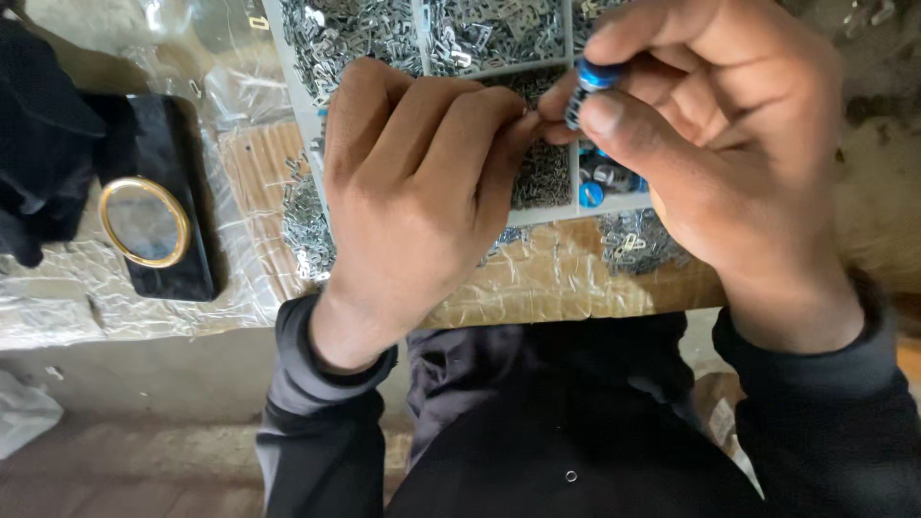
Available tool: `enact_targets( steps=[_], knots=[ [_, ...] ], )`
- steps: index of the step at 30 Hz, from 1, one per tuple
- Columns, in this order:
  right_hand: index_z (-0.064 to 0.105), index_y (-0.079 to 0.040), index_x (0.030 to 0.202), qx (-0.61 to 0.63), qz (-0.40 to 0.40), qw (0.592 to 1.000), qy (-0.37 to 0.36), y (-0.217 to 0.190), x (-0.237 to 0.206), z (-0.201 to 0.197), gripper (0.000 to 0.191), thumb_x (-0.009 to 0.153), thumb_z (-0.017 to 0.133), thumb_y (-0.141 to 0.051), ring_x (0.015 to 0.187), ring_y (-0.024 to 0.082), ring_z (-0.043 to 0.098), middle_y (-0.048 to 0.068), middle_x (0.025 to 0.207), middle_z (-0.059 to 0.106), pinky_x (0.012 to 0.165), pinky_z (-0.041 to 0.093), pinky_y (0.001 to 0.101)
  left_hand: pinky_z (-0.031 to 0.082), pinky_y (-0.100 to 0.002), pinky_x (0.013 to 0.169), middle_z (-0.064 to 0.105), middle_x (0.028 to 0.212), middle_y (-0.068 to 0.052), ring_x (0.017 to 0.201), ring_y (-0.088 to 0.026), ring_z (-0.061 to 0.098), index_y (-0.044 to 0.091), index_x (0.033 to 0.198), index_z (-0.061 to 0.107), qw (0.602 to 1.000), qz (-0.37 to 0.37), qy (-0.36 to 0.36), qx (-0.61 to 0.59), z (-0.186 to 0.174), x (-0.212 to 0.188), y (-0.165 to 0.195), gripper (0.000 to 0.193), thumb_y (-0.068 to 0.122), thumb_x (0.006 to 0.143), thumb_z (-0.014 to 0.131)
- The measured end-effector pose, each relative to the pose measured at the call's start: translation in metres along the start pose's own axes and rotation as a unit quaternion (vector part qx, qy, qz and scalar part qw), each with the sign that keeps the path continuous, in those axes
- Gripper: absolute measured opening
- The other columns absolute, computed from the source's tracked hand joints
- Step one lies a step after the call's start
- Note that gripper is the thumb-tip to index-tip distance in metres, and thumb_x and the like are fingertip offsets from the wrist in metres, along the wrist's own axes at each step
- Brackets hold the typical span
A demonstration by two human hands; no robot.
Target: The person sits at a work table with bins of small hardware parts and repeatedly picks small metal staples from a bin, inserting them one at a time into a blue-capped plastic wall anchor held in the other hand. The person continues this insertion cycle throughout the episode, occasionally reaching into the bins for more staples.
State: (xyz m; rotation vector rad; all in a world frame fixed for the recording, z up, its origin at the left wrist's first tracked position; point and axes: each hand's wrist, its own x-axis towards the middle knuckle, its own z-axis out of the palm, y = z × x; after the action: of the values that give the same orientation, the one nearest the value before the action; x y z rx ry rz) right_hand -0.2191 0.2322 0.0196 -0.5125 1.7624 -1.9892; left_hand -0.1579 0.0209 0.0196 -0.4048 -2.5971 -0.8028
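Observation:
My right hand pinches a small blue cylindrical part between thumb and fingers, held above a white compartment tray. My left hand is curled with its fingertips pressed against the right hand's fingers beside the blue part; whatever it pinches is too small to see. The tray's compartments hold several small silver metal pieces, and one compartment holds more blue parts. Both hands hover over the tray's near edge.
Loose silver pieces lie spilled on the plastic-wrapped table beside the tray, with more at the tray's front right. A black phone with a gold ring lies to the left, next to dark cloth. My dark-clothed lap sits below the table edge.

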Motion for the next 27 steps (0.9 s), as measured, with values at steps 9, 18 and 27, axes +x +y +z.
enact_targets(
  steps=[9,18,27],
  knots=[
    [0.056,0.006,0.121,-0.099,-0.019,0.995,-0.003,0.004,0.002,-0.006,0.022,0.102,0.066,0.004,0.112,0.021,0.074,0.018,0.123,0.066,0.096,0.069,0.0265,0.045,-0.031,0.081,0.074,0.108,-0.003,0.088,-0.017,0.059,0.008,0.111,0.073,0.986,-0.042,-0.003,-0.161,-0.007,-0.003,0.003,0.017,0.002,0.101,0.085],
    [0.054,0.015,0.116,-0.225,-0.110,0.966,-0.068,0.003,0.003,-0.004,0.028,0.092,0.069,0.017,0.106,0.032,0.076,0.030,0.123,0.059,0.088,0.070,0.0338,0.060,-0.025,0.087,0.078,0.110,-0.007,0.101,-0.016,0.074,0.005,0.118,0.074,0.949,-0.130,0.020,-0.287,-0.002,-0.004,0.005,0.019,0.002,0.102,0.083],
    [0.047,0.002,0.140,-0.165,-0.052,0.985,-0.017,0.013,-0.019,-0.011,0.039,0.110,0.070,0.009,0.125,0.022,0.065,0.020,0.143,0.057,0.107,0.066,0.0303,0.044,-0.041,0.081,0.069,0.096,-0.003,0.092,-0.026,0.054,0.004,0.106,0.075,0.995,0.010,-0.080,0.054,0.003,0.002,0.002,0.021,0.012,0.093,0.090]
  ],
)
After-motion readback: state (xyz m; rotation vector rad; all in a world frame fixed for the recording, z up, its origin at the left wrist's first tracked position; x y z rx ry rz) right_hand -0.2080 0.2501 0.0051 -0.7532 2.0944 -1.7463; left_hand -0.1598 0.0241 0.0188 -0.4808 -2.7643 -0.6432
